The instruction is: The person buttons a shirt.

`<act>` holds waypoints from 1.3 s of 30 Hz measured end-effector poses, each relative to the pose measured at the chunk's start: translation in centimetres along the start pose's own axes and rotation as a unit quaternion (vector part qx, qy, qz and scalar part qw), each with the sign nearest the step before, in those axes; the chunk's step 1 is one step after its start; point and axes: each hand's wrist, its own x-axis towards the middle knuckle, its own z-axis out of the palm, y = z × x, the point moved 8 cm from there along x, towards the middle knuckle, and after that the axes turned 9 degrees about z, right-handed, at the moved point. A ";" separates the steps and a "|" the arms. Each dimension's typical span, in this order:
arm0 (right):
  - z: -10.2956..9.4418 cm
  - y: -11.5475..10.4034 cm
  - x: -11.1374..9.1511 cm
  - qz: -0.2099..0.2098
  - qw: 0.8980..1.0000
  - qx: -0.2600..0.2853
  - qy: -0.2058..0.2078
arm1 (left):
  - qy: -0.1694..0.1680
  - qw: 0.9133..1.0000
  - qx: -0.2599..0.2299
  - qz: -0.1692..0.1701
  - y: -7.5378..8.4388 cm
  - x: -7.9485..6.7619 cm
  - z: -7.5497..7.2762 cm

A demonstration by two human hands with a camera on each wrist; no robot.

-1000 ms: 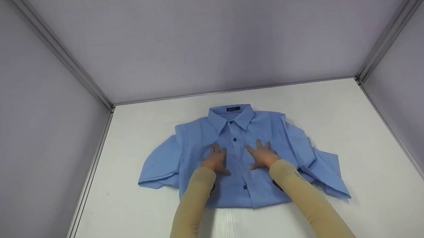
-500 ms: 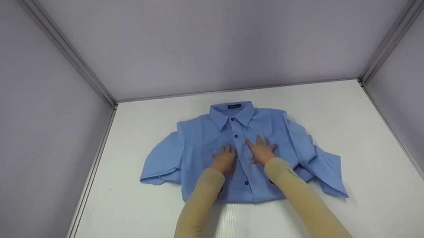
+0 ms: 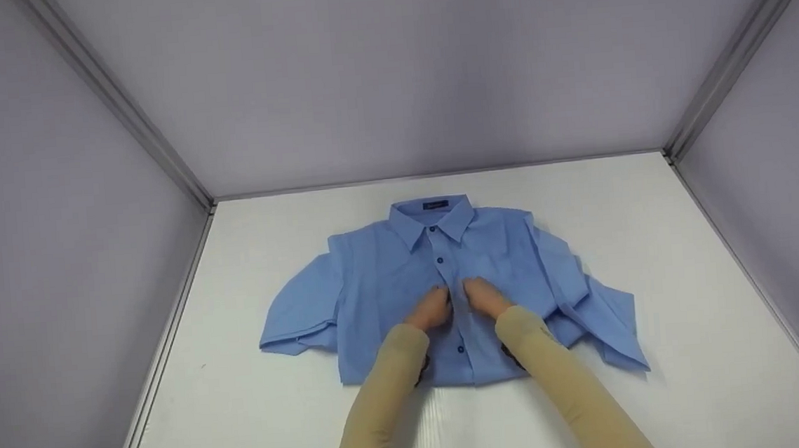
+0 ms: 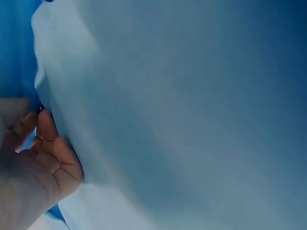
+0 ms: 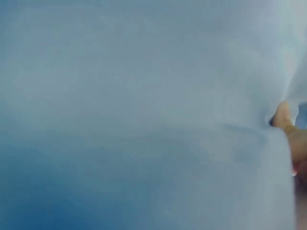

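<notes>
Your beige-sleeved forearms (image 3: 381, 408) reach over white flat bench (image 3: 258, 416). Your left hand (image 3: 431, 309): fingers curled narrow, pinching light-blue cloth button-up shirt (image 3: 375, 282) at front placket (image 3: 458, 329), small dark round button (image 4: 41, 109) by fingertips. Your right hand (image 3: 487, 298), just beside: fingers pinching shirt, cloth puckered there. Shirt lies front up on bench, spreading around both hands; pointed blue collar (image 3: 406, 225) beyond fingers, pale grey wall (image 3: 389, 77) farthest.

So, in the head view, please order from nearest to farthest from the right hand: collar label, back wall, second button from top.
From the right hand:
1. Second button from top, ahead and left.
2. Collar label, farther ahead, also left.
3. Back wall, beyond the shirt.
</notes>
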 end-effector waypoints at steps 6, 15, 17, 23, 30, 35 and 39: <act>-4.7 -4.2 -4.7 -0.010 0.976 0.200 -0.081 | 0.008 0.996 -0.040 -0.081 -1.4 0.5 0.7; -7.1 -6.0 -6.9 0.128 0.921 0.351 -0.110 | -0.006 0.987 -0.077 -0.141 5.7 -3.3 -5.7; -7.2 -6.1 -6.9 0.124 0.922 0.351 -0.109 | -0.002 0.986 -0.087 -0.142 5.6 -3.3 -5.7; -6.9 -6.1 -6.7 0.125 0.926 0.337 -0.117 | 0.009 0.982 -0.108 -0.156 5.0 -3.1 -5.6; -7.0 -6.0 -6.6 0.145 0.929 0.329 -0.088 | 0.034 0.991 -0.056 -0.113 -0.5 -0.6 -1.0; -7.1 -6.4 -6.7 0.127 0.936 0.320 -0.068 | 0.037 0.988 -0.086 -0.125 -6.5 2.1 3.4; -7.3 -6.7 -7.1 0.124 0.936 0.326 -0.050 | 0.039 0.978 -0.158 -0.127 -3.6 0.5 0.7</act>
